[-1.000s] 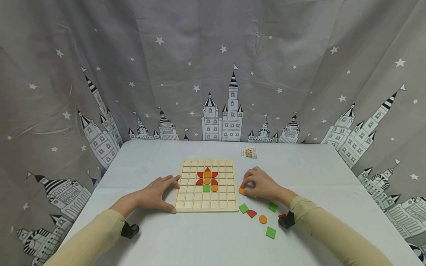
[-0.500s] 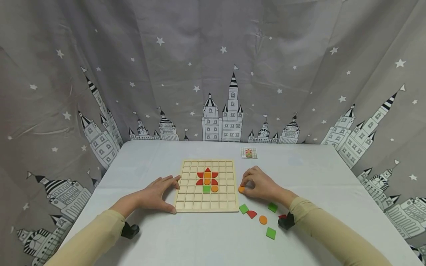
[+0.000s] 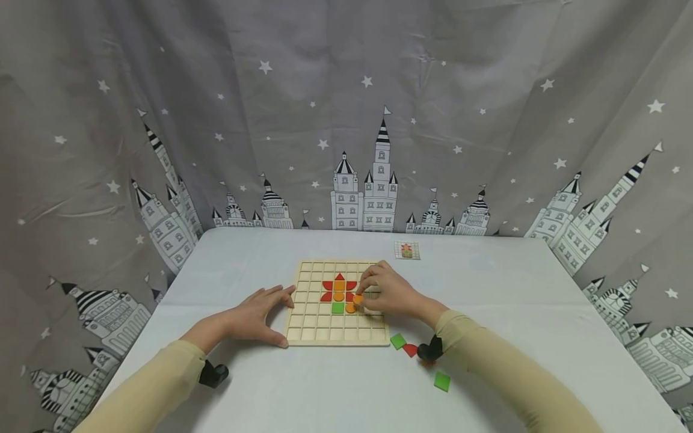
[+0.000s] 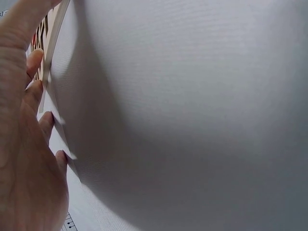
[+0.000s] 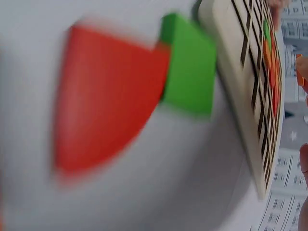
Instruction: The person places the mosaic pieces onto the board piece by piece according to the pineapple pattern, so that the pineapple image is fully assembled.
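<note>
A wooden grid board (image 3: pixel 314 335) lies on the white table, with red, orange and green pieces set in its middle. At its left edge my left hand (image 3: pixel 254 316) rests with fingers spread, thumb at the near corner. My right hand (image 3: pixel 390 293) is over the right half of the board and pinches an orange disc (image 3: pixel 358 299) between thumb and fingers. Just below that disc in the head view, another orange disc (image 3: pixel 351 308) sits in a cell beside a green square (image 3: pixel 338 308). The right wrist view catches the held disc's edge (image 5: pixel 300 67) at the far right.
Off the board's near right corner lie a green square (image 3: pixel 398 341) and a red quarter-circle (image 3: pixel 410 350). Another green square (image 3: pixel 442 381) lies nearer, and an orange disc (image 3: pixel 426 362) is mostly hidden by the right wrist camera. A pattern card (image 3: pixel 407 250) lies behind the board.
My right hand has lifted the orange disc from the table beside the board and carried it left over the board. The left hand stays at the board's edge.
</note>
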`<state>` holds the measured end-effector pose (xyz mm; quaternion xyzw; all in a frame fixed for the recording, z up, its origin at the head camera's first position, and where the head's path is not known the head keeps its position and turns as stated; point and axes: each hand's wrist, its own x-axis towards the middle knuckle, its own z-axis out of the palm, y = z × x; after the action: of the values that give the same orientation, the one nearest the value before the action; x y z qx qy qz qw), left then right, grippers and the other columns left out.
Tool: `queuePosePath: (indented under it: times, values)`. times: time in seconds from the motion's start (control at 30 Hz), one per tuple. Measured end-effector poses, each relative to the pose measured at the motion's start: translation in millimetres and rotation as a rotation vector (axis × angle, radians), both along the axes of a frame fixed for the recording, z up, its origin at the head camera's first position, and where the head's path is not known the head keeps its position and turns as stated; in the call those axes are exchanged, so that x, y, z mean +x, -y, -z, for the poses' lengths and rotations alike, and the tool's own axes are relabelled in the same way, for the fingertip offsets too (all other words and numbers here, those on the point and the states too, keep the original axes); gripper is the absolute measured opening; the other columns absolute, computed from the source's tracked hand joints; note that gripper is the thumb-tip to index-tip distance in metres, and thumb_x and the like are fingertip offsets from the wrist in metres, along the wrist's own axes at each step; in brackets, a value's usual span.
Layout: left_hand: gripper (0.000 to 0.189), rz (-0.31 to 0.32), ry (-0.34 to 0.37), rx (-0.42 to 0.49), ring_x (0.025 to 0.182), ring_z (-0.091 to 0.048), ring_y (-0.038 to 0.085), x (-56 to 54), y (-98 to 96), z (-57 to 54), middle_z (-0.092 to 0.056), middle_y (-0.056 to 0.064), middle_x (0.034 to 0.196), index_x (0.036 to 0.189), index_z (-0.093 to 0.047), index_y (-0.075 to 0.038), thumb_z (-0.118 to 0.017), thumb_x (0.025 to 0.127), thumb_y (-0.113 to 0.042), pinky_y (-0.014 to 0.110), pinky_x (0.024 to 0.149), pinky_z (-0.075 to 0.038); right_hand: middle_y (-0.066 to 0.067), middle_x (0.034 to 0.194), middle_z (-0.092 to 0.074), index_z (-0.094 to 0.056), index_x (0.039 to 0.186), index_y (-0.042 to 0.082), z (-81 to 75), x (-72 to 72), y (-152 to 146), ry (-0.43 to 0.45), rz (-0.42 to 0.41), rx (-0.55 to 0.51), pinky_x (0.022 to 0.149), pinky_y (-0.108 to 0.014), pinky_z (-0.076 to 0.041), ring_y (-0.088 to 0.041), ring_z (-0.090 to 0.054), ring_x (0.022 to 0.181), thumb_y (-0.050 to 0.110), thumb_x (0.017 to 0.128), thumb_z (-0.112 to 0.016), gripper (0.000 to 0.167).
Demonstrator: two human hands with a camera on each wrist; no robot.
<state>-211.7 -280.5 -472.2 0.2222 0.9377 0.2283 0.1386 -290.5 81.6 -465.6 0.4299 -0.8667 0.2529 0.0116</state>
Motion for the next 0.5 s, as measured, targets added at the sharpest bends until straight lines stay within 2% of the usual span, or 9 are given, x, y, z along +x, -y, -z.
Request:
queuePosePath:
  times: [0.17, 0.5]
  values:
    - [0.073, 0.002, 0.003, -0.003, 0.153, -0.019, 0.043, -0.1, -0.2, -0.7, -0.028, 0.009, 0.167, 0.124, -0.052, -0.023, -0.086, 0.071, -0.061, 0.063, 0.123, -0.009, 0.005, 0.112, -0.063, -0.077, 0.097, 0.019, 1.3, 3.5, 26.2, 0.012, -0.038, 0.012, 0.1, -0.037, -0.047, -0.018, -0.047, 0.114, 0.028, 0.088, -0.08, 0.012]
    - [0.072, 0.005, 0.004, -0.002, 0.152, -0.019, 0.043, -0.6, 0.2, -1.2, -0.028, 0.009, 0.167, 0.122, -0.052, -0.024, -0.086, 0.071, -0.061, 0.064, 0.122, -0.009, 0.005, 0.117, -0.064, -0.078, 0.099, 0.022, 5.9, 6.9, 57.9, 0.022, -0.045, 0.047, 0.098, -0.032, -0.047, -0.017, -0.048, 0.117, 0.032, 0.089, -0.08, 0.014]
